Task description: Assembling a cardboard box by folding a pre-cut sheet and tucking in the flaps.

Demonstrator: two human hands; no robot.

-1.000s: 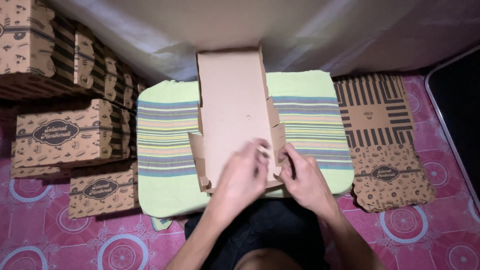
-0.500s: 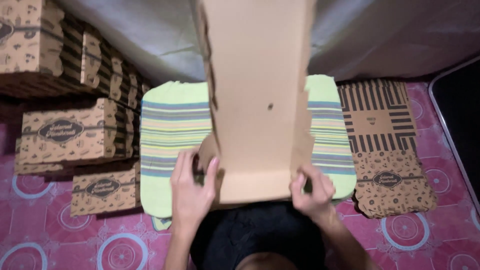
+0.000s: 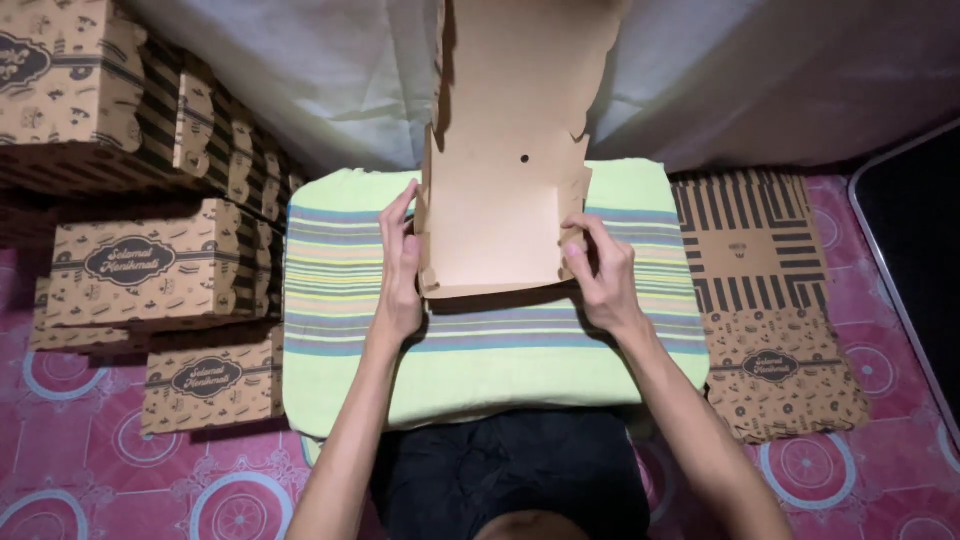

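A brown cardboard box (image 3: 495, 235) stands half folded on a green striped cloth (image 3: 480, 365), its long lid flap raised upright toward the camera. My left hand (image 3: 400, 270) presses flat against the box's left side wall. On the opposite side, my right hand (image 3: 600, 275) grips the right wall, fingers curled at its corner. The inside of the box is plain and holds nothing.
Folded printed boxes are stacked at the left (image 3: 150, 265), with more behind (image 3: 90, 90) and one lower (image 3: 210, 380). A pile of flat unfolded box blanks (image 3: 765, 300) lies to the right of the cloth. A pink patterned mat (image 3: 80, 480) covers the floor; a pale sheet (image 3: 320, 70) hangs behind.
The flat blank was lifted up and folded; its sides now stand as walls, and both hands have shifted from the near edge up to the box's two sides.
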